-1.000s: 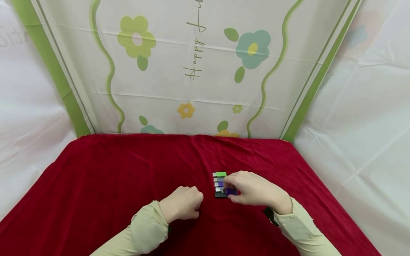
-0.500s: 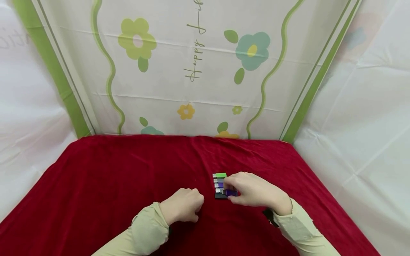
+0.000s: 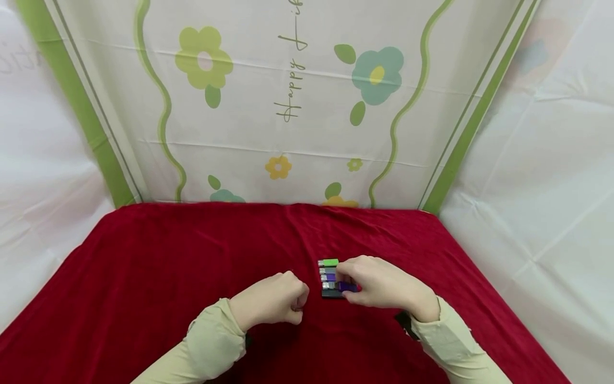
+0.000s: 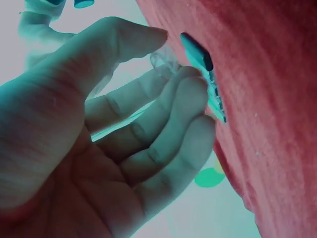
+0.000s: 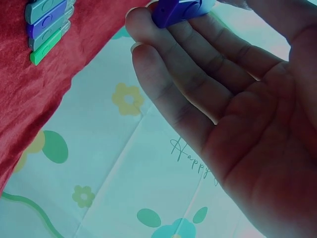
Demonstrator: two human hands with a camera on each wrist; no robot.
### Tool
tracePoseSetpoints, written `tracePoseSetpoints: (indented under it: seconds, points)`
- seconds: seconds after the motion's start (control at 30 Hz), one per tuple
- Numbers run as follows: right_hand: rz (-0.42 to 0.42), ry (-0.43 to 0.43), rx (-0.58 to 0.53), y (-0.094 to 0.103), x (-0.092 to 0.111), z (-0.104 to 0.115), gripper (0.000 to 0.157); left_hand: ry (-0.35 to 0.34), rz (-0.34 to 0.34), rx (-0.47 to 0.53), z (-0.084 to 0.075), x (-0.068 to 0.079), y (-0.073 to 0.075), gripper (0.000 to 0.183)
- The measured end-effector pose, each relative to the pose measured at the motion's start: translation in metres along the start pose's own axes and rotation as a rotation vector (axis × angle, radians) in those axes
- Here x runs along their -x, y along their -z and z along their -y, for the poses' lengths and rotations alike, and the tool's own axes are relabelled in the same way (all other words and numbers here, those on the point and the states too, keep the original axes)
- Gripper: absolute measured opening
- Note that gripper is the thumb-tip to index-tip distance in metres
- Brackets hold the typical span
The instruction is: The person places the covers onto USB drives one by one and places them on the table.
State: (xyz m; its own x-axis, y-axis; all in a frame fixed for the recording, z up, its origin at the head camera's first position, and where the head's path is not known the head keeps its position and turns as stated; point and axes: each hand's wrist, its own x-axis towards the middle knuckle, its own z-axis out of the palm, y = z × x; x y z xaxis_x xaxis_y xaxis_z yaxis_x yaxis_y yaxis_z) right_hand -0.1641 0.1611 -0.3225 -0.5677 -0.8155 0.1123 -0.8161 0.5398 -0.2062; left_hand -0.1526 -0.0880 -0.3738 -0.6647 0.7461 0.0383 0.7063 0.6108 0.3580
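Note:
My right hand (image 3: 381, 280) pinches a purple swivel USB flash drive (image 3: 348, 287) with its fingertips, close over the near end of a row of flash drives. In the right wrist view the held purple drive (image 5: 179, 11) shows at the fingertips, partly cut off by the top edge. Left of the row, my left hand (image 3: 273, 298) is held with curled fingers. The left wrist view shows a small clear piece (image 4: 163, 60) pinched between its thumb and fingers; its kind cannot be told.
The row holds a green drive (image 3: 330, 263), a purple drive (image 3: 328, 278), grey ones between, and a dark piece (image 3: 331, 293) nearest me. A red velvet cloth (image 3: 216, 250) covers the table. White flower-printed sheets (image 3: 316, 133) stand behind and at both sides.
My left hand has shifted slightly forward and turned, so the gap between thumb and fingers shows more. My right hand stays over the row with the purple flash drive, nearly still.

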Motion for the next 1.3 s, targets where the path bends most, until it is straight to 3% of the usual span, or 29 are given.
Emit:
tracePoseSetpoints:
  seconds: [0.27, 0.57, 0.67, 0.87, 0.97, 1.1, 1.3]
  points:
    - [-0.012, 0.013, -0.003, 0.003, -0.002, 0.002, 0.018, -0.037, -0.088, 0.01, -0.006, 0.005, 0.019, 0.015]
    - [-0.026, -0.01, -0.051, 0.009, -0.001, 0.006, 0.017, -0.06, -0.159, -0.015, -0.005, 0.008, 0.03, 0.009]
    - [-0.023, -0.001, -0.068, 0.012, -0.007, 0.006, 0.015, -0.06, -0.226, -0.021, -0.003, 0.011, 0.033, 0.009]
    - [-0.02, 0.033, -0.062, 0.016, -0.024, 0.009, 0.015, -0.095, -0.441, -0.049, -0.002, 0.015, 0.039, 0.01]
    - [-0.019, 0.046, -0.057, 0.017, -0.029, 0.011, 0.013, -0.11, -0.507, -0.062, -0.005, 0.015, 0.042, 0.01]
    - [-0.017, 0.05, -0.061, 0.015, -0.03, 0.012, 0.012, -0.117, -0.535, -0.079, -0.01, 0.015, 0.046, 0.011]
    - [-0.038, 0.072, -0.06, 0.012, -0.029, 0.011, 0.014, -0.116, -0.515, -0.067, -0.015, 0.014, 0.047, 0.011]
